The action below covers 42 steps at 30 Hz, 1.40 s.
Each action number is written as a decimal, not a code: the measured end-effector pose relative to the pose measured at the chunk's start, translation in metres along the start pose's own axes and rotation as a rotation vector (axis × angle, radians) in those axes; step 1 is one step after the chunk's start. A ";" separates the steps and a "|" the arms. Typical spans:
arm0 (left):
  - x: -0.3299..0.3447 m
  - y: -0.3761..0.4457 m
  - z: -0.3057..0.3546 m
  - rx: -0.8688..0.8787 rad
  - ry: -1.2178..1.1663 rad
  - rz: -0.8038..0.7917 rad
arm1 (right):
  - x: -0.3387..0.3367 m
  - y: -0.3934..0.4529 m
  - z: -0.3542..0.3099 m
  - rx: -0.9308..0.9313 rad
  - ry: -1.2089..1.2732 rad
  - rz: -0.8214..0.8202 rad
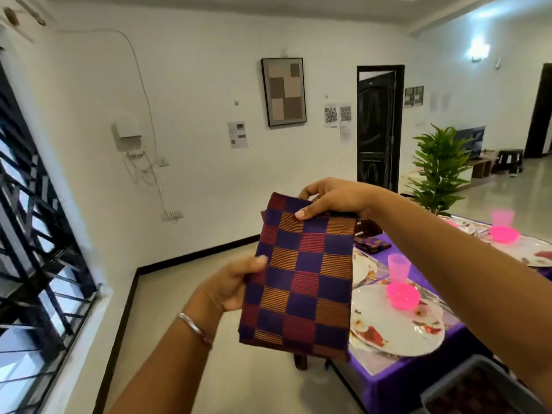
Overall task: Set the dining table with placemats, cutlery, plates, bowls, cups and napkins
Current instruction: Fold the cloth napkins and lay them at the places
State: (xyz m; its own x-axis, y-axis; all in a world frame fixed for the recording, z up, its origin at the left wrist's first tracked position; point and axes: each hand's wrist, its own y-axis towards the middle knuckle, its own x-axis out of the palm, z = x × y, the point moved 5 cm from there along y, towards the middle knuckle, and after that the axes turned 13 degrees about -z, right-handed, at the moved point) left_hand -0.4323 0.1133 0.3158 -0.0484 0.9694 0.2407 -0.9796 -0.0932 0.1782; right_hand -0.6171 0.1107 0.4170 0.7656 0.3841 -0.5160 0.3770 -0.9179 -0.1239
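A folded checkered napkin (301,276) in purple, red and orange hangs in the air in front of me, left of the table. My left hand (230,283) pinches its left edge with the thumb on the front. My right hand (331,200) pinches its top edge from above. On the purple-covered table (397,380) at the right lies a white floral plate (394,327) with a pink bowl (402,295) and a pink cup (398,268) by it. Another pink bowl (504,233) and cup (502,218) stand farther back beside a second plate (534,252).
Another folded checkered napkin (373,245) lies on the table's far end. A grey bin (466,380) sits at the bottom right corner. A potted plant (440,171) stands beyond the table. A barred window (33,234) lines the left wall, with open floor below.
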 end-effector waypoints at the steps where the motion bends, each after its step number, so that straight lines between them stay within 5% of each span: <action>1: -0.002 0.005 -0.013 -0.044 0.019 0.107 | 0.001 0.001 0.002 0.032 -0.061 0.043; 3: -0.011 0.006 -0.027 -0.073 0.074 0.389 | -0.003 0.004 0.012 0.090 -0.173 0.178; 7: -0.023 -0.002 -0.049 -0.090 0.029 0.572 | 0.002 -0.003 0.069 0.136 -0.057 0.483; 13: -0.032 -0.018 -0.102 -0.203 -0.070 0.652 | 0.136 -0.016 0.188 0.209 0.784 0.158; 17: -0.033 -0.023 -0.146 -0.254 -0.164 0.635 | 0.192 -0.021 0.219 0.070 1.101 0.220; 24: -0.025 -0.047 -0.204 -0.352 -0.122 0.771 | 0.231 -0.048 0.256 0.150 1.018 0.492; 30: -0.032 -0.070 -0.226 -0.377 -0.053 0.873 | 0.258 -0.056 0.267 0.260 0.800 0.455; 42: -0.050 -0.070 -0.198 -0.461 0.768 0.524 | 0.243 -0.055 0.229 0.430 0.111 0.475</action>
State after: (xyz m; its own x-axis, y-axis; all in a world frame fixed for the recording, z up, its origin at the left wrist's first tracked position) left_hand -0.4001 0.1163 0.1029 -0.4428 0.7312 -0.5189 -0.7718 -0.6054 -0.1945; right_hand -0.5715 0.2318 0.1048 0.8554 -0.0868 -0.5106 -0.2410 -0.9393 -0.2441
